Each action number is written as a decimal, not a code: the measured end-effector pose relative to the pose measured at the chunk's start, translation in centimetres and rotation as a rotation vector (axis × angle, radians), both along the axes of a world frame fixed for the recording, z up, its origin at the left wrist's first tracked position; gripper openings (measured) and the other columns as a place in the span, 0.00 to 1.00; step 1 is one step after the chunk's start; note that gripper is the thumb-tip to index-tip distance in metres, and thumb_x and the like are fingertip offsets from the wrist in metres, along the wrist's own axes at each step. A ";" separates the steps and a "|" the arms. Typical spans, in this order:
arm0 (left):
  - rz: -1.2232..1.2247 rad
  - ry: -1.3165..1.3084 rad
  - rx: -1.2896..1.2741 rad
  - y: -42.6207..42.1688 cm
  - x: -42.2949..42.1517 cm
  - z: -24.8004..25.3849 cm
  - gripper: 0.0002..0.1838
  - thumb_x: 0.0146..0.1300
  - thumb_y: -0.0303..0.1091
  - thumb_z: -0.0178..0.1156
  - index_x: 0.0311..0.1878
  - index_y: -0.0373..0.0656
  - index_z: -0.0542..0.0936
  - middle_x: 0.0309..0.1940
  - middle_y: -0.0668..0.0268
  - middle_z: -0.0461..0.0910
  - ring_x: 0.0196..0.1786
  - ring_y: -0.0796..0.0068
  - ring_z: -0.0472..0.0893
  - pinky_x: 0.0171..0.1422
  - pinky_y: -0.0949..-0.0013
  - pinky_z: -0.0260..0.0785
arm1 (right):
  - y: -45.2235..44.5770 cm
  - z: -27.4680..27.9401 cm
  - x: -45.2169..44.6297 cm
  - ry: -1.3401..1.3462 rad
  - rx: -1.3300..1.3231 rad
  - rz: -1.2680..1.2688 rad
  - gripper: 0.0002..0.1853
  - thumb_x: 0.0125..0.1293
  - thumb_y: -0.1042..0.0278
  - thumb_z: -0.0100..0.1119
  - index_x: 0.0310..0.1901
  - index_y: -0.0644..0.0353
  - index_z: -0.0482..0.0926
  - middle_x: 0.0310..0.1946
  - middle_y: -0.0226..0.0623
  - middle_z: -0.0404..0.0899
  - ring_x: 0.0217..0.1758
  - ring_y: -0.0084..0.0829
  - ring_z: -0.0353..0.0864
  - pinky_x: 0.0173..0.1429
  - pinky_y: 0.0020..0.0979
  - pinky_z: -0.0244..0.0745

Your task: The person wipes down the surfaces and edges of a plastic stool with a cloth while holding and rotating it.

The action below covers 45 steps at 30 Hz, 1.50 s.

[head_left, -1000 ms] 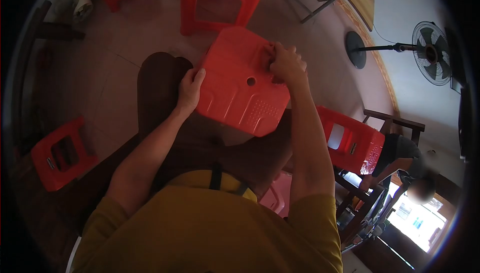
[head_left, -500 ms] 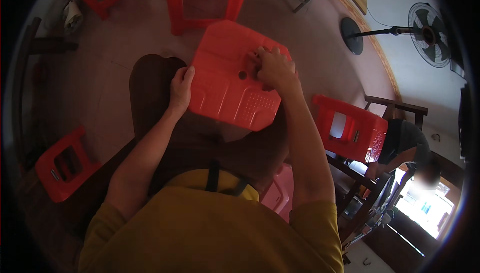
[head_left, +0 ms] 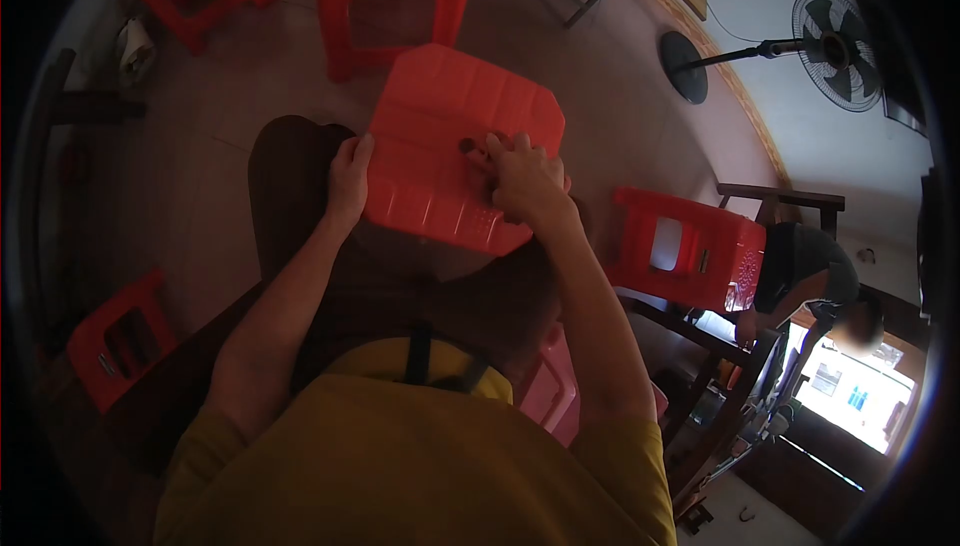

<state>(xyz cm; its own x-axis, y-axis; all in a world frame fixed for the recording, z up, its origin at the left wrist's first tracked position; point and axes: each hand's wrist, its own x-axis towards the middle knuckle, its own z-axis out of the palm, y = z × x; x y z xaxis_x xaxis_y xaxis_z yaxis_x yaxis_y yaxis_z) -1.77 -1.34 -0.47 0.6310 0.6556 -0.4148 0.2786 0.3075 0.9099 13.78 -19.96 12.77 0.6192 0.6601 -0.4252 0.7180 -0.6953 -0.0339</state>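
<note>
**Red stool (head_left: 425, 111) held at upper centre**

The left hand (head_left: 347, 184) grips its left edge, thumb on top. The right hand (head_left: 528, 184) bends its fingers beside a round hole (head_left: 467, 146); its grip cannot be told. Pink plastic (head_left: 548, 393) shows at lower centre, partly hidden.

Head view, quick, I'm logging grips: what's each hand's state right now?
Left hand: holding the red stool by its left edge.
Right hand: partly curled over the stool's top; whether it grips anything cannot be told.
</note>
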 end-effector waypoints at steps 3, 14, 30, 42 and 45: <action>-0.031 -0.002 -0.047 0.1 0.1 0.1 0.33 0.73 0.57 0.52 0.63 0.35 0.73 0.54 0.61 0.78 0.56 0.71 0.76 0.64 0.68 0.67 | -0.9 0.3 -0.8 0.006 -0.036 0.015 0.32 0.55 0.63 0.67 0.64 0.48 0.70 0.56 0.44 0.72 0.55 0.49 0.79 0.51 0.52 0.75; -0.008 0.005 0.015 -0.1 0.2 -0.4 0.29 0.73 0.56 0.53 0.55 0.35 0.76 0.44 0.63 0.79 0.48 0.75 0.77 0.56 0.69 0.69 | -4.2 0.8 -0.7 0.119 0.122 -0.068 0.38 0.51 0.65 0.67 0.66 0.48 0.66 0.55 0.50 0.71 0.58 0.55 0.75 0.60 0.53 0.70; 0.023 0.020 0.016 -0.4 0.4 0.4 0.29 0.73 0.55 0.53 0.56 0.34 0.77 0.45 0.63 0.81 0.49 0.75 0.77 0.56 0.69 0.69 | -1.1 -0.5 9.6 -0.143 0.135 -0.063 0.35 0.52 0.66 0.65 0.65 0.47 0.70 0.57 0.44 0.73 0.61 0.51 0.75 0.63 0.50 0.69; 0.028 -0.028 0.009 -0.4 0.2 0.1 0.27 0.72 0.54 0.54 0.54 0.35 0.78 0.44 0.65 0.80 0.48 0.76 0.76 0.56 0.70 0.68 | 0.7 0.3 10.9 0.020 -0.133 -0.011 0.29 0.54 0.68 0.62 0.61 0.49 0.74 0.57 0.47 0.73 0.56 0.53 0.79 0.57 0.52 0.75; 0.035 -0.024 -0.005 -0.4 0.2 0.1 0.27 0.72 0.54 0.54 0.54 0.35 0.78 0.43 0.65 0.80 0.48 0.76 0.77 0.56 0.70 0.68 | 0.2 0.7 9.8 -0.013 -0.163 0.048 0.29 0.54 0.68 0.63 0.61 0.50 0.74 0.56 0.47 0.73 0.56 0.52 0.79 0.56 0.50 0.76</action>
